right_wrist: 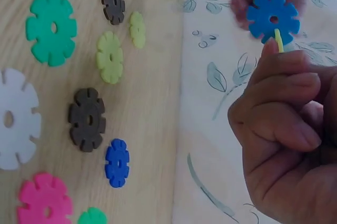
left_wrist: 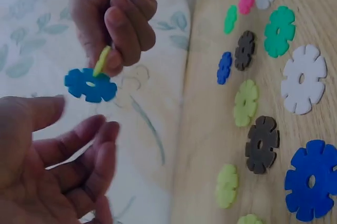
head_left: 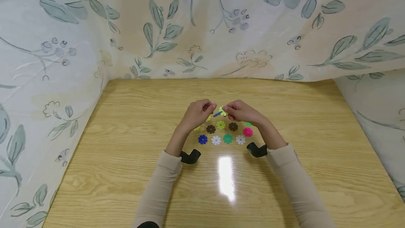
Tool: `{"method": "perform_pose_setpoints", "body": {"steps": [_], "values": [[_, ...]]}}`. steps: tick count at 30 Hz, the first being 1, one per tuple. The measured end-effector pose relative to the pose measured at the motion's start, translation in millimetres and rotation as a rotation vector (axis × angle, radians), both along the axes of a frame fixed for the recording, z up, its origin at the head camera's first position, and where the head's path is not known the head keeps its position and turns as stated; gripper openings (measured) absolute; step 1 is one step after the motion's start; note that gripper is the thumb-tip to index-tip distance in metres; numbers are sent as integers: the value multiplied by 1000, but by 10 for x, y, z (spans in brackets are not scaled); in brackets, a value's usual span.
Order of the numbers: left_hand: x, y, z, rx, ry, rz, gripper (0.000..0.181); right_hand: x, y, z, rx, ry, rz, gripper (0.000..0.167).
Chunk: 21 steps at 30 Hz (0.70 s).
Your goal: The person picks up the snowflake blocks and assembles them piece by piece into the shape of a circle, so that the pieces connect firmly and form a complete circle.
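Floral cloth hangs behind a wood-grain tabletop. Done, as far as visible: one join, a blue disc apparently slotted into a yellow disc, both raised above the surface. Right hand: fingers pinch the yellow disc. Left hand: fingers parted, holding nothing, just beside the blue disc. Left over: multicoloured loose discs lying flat, none seen joined. Slot depth: cannot tell.

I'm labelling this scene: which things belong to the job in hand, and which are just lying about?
In the job:
yellow disc, pinched by the right hand
blue disc, joined to it
left hand, nearby

Lying loose, perhaps spares:
white discs
brown discs
green discs
pink disc
dark blue discs
other yellow discs
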<state>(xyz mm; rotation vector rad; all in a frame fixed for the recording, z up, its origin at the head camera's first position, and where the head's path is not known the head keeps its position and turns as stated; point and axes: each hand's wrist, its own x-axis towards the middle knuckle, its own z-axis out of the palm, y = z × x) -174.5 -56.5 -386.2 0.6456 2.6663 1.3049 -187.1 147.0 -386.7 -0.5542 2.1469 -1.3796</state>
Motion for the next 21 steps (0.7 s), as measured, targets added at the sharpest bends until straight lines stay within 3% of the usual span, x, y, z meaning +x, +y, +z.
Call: {"method": "perform_pose_setpoints", "body": {"steps": [5, 10, 14, 18, 21], "values": [[-72, 3, -105, 104, -121, -82, 23, -23, -29, 16, -7, -20, 55, 38], [-75, 24, -156, 196, -159, -129, 21, -27, -67, 17, -33, -32, 74, 36], [-54, 39, -165, 214, -189, -124, 19, -27, -64, -6, -58, -40, 68, 34], [-22, 42, -169, 210, -191, -100, 20, -9, -38, -43, -60, -23, 32, 46], [-4, 22, -190, 196, -187, -41, 20, 33, 13, -91, 47, 67, -28, 49]]}}
